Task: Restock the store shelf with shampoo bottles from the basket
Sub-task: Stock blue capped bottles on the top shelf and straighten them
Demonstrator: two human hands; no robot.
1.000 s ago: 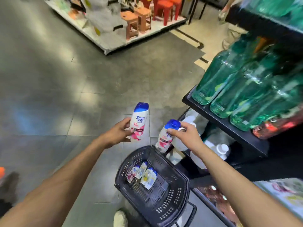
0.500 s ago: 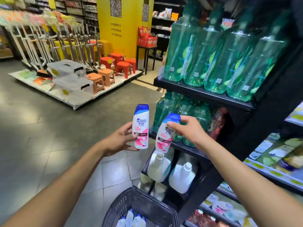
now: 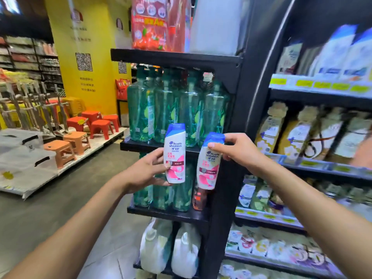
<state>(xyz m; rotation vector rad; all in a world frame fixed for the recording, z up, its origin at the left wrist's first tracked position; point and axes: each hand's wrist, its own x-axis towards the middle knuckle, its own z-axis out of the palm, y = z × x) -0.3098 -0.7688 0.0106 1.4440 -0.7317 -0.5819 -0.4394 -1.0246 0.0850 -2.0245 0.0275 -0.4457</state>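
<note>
My left hand grips the left bottle upright by its lower half. My right hand pinches the right bottle by its blue cap, slightly tilted. Both hang before the black shelf, green bottles behind.

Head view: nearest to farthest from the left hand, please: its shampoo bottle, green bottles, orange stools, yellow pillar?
1. shampoo bottle, gripped in the left hand.
2. green bottles, straight ahead, just behind.
3. orange stools, floor display, left.
4. yellow pillar, far back.
</note>
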